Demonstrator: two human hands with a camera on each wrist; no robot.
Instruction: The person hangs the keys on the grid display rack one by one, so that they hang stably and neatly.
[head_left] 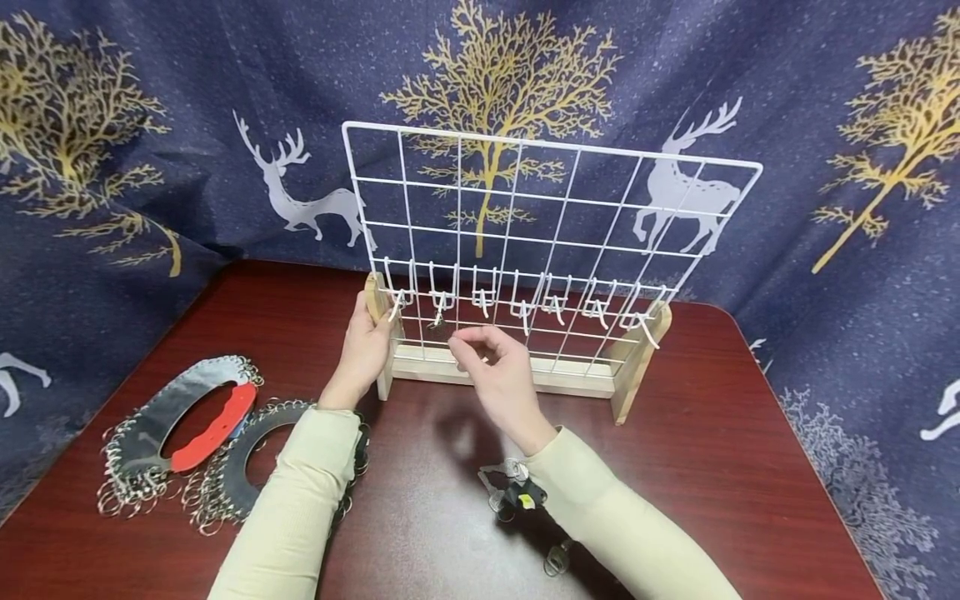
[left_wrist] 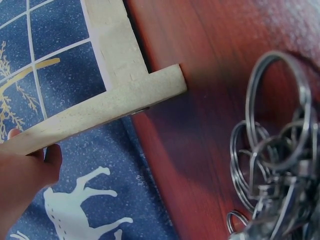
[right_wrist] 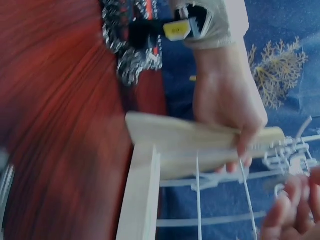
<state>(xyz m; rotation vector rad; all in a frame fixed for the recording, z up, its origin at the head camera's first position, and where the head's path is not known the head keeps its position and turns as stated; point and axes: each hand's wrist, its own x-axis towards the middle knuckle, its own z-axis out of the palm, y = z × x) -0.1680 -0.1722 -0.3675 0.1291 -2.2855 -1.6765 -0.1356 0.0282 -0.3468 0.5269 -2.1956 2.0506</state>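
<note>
Right, status for you:
Rack: white wire grid rack (head_left: pixel 551 217) on wooden feet, upright at the back of the red surface (head_left: pixel 712 467).
Left hand (head_left: pixel 363 350): yours grips the rack's left wooden post (head_left: pixel 372 302).
Right hand (head_left: pixel 498 375): fingertips pinched on a small key ring (head_left: pixel 440 320) at a hook (head_left: pixel 442 293) in the hook row.
Spare rings: pile (head_left: pixel 180 433) lies well left of both hands.
</note>
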